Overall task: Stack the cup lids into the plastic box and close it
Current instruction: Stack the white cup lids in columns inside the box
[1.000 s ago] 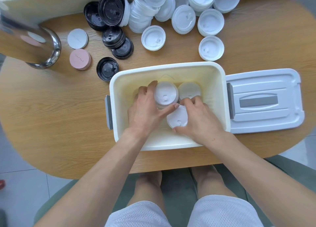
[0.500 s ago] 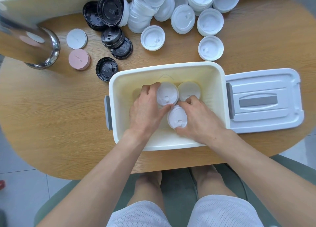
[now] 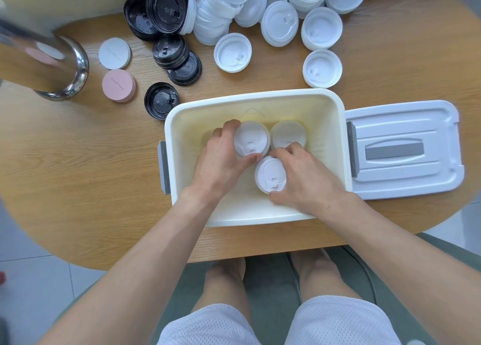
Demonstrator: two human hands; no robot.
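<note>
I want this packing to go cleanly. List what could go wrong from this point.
1. The left hand and right hand each grip a white lid stack close together inside the plastic box; nudging one could topple the other.
2. Many white lids and black lids remain on the table; tall stacks may stop the box lid closing.
3. The leaning pile could slide off.

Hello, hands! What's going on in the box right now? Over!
Left hand gripping white lid stack. Right hand gripping nearer lid stack. Both inside plastic box. Box lid off, alongside. Nothing blocking.
</note>
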